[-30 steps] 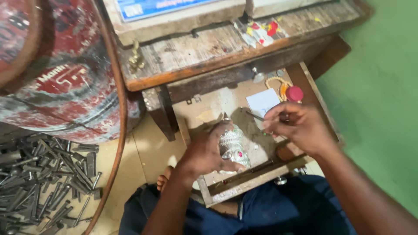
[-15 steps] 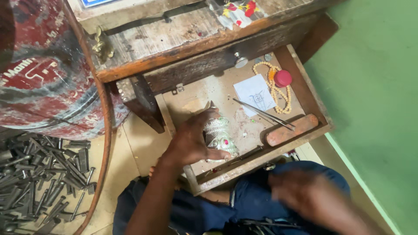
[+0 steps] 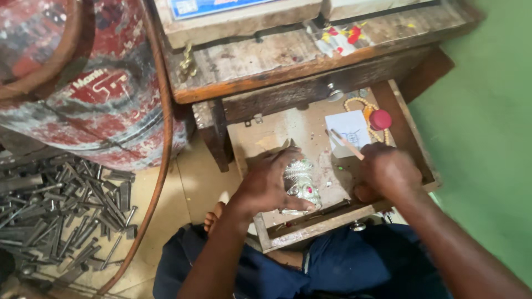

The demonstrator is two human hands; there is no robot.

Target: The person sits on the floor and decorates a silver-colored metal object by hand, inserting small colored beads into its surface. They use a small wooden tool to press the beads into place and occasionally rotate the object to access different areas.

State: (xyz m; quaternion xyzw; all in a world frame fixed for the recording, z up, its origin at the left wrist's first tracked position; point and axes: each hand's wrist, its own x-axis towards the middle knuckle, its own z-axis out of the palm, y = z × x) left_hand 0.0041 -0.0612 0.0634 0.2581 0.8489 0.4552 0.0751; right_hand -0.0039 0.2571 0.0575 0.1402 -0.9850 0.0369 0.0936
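Nearest the camera are the person's lap in dark blue cloth [image 3: 343, 271] and a bare foot [image 3: 213, 218] on the tiled floor. Just beyond, an open wooden drawer [image 3: 266, 232] juts out over the knees.

The left hand [image 3: 266, 185] lies on the drawer bottom with its grip clamped around a small silver ornament [image 3: 302, 185], thumb along the near side and fingers curled over the far edge. The piece is embossed and shiny, set with tiny coloured stones, and it rests flat on the wood. It looks like thin, light sheet metal: stiff enough to hold shape, yet likely to dent if squeezed and to slip on its polished relief. The rim and edges, where the left hand already has it, seem the safest hold, sparing the raised face and the stones.

The right hand [image 3: 388, 171] is closed on a slim wooden-handled tool [image 3: 347, 144], whose free end points up and left across a white slip of paper [image 3: 349, 130]. The working end is hidden under the hand.

Farther back in the drawer lie a bead chain [image 3: 354, 103] and a red round cap [image 3: 380, 119]. Above is the worn wooden bench [image 3: 260, 66]. To the left stand a red gas cylinder [image 3: 88, 94] and a heap of dark metal punches [image 3: 61, 205] on the floor.
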